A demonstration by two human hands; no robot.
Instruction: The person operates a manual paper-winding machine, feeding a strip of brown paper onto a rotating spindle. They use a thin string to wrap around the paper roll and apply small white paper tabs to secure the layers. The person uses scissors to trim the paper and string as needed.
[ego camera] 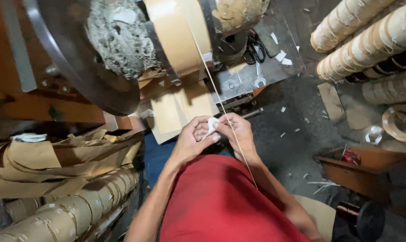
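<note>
While both hands meet, white scrap [210,126] pinched between left hand [192,142] and right hand [237,134] fingers.

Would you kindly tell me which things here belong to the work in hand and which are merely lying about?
In hand:
left hand and right hand, both pinching the white scrap
thin strand
brown paper roll

Lying about:
scissors
spanner
stacked paper coils
crumpled brown paper
</note>
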